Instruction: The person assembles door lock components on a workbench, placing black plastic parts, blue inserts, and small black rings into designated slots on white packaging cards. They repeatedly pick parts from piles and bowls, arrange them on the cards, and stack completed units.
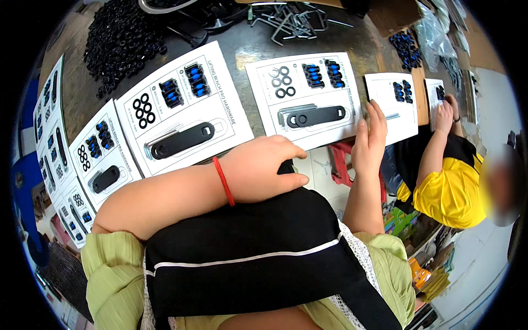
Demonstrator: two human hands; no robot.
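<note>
My left hand point(269, 168), a red cord at its wrist, reaches rightward over my black apron point(236, 242). Its thumb and index finger are apart, with only something dark visible in the gap. Just beyond it lies a white hardware card point(264, 121) with black rings, blue-and-black bolts, a black wrench-like bar point(316, 117) and thin metal keys on it. My right hand point(369, 137) is raised at that card's right edge, fingers stretched out and nothing seen in them. Beside those fingers is another white card point(407, 118) with bolts. A larger filled card point(184, 110) lies to the left.
More filled cards point(102, 154) continue along the left. Behind are a heap of black rings point(121, 41), a pile of hex keys point(291, 22) and blue-black bolts point(406, 49). At right, a co-worker in a yellow sleeve point(454, 192) handles another card point(434, 91). A red stool point(342, 165) stands below.
</note>
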